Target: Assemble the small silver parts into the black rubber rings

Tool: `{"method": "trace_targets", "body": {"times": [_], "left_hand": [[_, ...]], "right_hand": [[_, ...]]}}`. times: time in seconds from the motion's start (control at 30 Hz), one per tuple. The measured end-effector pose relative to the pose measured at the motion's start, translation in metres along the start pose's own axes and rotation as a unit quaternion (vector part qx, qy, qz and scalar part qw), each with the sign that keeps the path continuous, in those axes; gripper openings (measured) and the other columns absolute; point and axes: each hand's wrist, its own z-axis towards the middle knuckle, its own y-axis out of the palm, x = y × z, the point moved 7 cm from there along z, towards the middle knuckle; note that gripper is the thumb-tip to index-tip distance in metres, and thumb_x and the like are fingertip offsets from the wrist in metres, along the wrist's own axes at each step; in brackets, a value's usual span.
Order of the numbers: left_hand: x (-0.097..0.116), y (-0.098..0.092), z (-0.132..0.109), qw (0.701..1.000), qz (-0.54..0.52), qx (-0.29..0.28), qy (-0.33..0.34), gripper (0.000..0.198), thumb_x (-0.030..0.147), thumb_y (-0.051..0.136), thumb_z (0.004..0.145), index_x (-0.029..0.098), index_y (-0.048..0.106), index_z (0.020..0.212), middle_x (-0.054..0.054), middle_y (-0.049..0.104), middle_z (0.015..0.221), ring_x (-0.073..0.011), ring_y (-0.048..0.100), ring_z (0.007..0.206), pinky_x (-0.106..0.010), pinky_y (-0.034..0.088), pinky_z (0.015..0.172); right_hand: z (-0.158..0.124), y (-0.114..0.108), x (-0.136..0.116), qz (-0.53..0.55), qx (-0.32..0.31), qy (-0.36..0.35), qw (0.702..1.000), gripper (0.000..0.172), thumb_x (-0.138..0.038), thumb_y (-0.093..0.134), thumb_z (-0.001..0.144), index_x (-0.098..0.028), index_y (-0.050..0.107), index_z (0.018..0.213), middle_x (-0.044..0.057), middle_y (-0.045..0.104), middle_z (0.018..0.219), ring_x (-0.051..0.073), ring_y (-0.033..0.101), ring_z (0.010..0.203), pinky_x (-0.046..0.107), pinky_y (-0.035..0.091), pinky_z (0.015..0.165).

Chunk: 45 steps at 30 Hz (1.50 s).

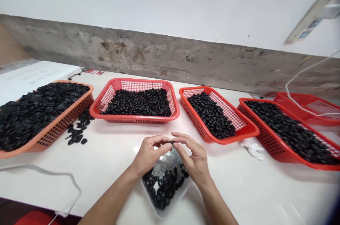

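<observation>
My left hand [150,154] and my right hand [191,157] meet above a small clear tray [166,212] at the table's near edge. Both hands pinch one small black ring [171,142] between their fingertips. The tray holds several black rubber rings [164,184] and a heap of small silvery parts [170,159] under the hands.
Red mesh baskets [134,119] [204,134] [276,154] full of black rings stand in a row, and an orange basket [57,125] sits at far left with loose rings [77,134] beside it. A white rag [252,147] and white cables [66,179] lie on the white table.
</observation>
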Motion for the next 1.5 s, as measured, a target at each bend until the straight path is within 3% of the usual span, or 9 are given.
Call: {"method": "trace_targets", "body": {"times": [0.2,0.57,0.77,0.97,1.17,1.5], "left_hand": [[0.005,0.001,0.0,1.0,-0.005,-0.009,0.014,0.016,0.029,0.066,0.083,0.014,0.073,0.085,-0.003,0.067,0.075,-0.0152,0.057,0.071,-0.025,0.044,0.07],[-0.001,0.002,0.0,0.999,-0.046,-0.013,0.009,0.026,0.031,0.068,0.085,0.015,0.075,0.104,-0.006,0.073,0.086,-0.0182,0.064,0.081,-0.027,0.049,0.077],[-0.005,0.002,0.0,0.994,-0.106,-0.006,-0.02,0.021,0.031,0.073,0.081,0.014,0.072,0.093,-0.005,0.073,0.079,-0.0162,0.067,0.075,-0.025,0.048,0.072],[-0.002,0.003,0.0,0.991,-0.131,0.0,-0.02,0.02,0.031,0.075,0.079,0.013,0.071,0.089,-0.005,0.074,0.08,-0.0151,0.066,0.075,-0.024,0.049,0.072],[0.003,0.004,0.0,0.988,-0.152,-0.008,-0.024,0.021,0.03,0.075,0.079,0.012,0.074,0.09,-0.005,0.073,0.079,-0.0148,0.067,0.075,-0.024,0.051,0.073],[-0.004,0.006,-0.001,0.989,-0.148,-0.019,-0.017,0.02,0.028,0.074,0.082,0.013,0.074,0.094,-0.006,0.075,0.089,-0.0193,0.071,0.087,-0.027,0.053,0.082]], "right_hand": [[-0.001,0.002,-0.005,0.004,-0.011,-0.031,0.999,0.02,-0.016,0.062,0.091,-0.025,0.071,0.106,0.007,0.075,0.108,0.022,0.072,0.096,0.037,0.059,0.083],[0.0,0.003,0.0,0.014,-0.015,-0.018,1.0,0.018,-0.018,0.058,0.094,-0.025,0.072,0.103,0.008,0.074,0.108,0.023,0.071,0.1,0.038,0.059,0.087],[-0.004,0.005,0.003,0.003,-0.018,-0.03,0.999,0.023,-0.015,0.058,0.094,-0.027,0.071,0.109,0.007,0.073,0.111,0.022,0.069,0.106,0.038,0.058,0.091],[-0.006,0.006,-0.006,-0.046,-0.019,-0.086,0.995,0.028,-0.016,0.062,0.092,-0.027,0.066,0.117,0.008,0.072,0.115,0.024,0.07,0.101,0.041,0.056,0.087],[-0.01,0.013,-0.01,-0.136,-0.044,-0.157,0.977,0.046,-0.019,0.065,0.091,-0.024,0.053,0.134,0.011,0.071,0.119,0.025,0.07,0.103,0.042,0.05,0.089],[-0.013,0.015,-0.018,-0.21,-0.004,-0.212,0.954,0.035,-0.011,0.063,0.091,-0.014,0.056,0.126,0.014,0.074,0.109,0.021,0.072,0.096,0.039,0.045,0.088]]}}
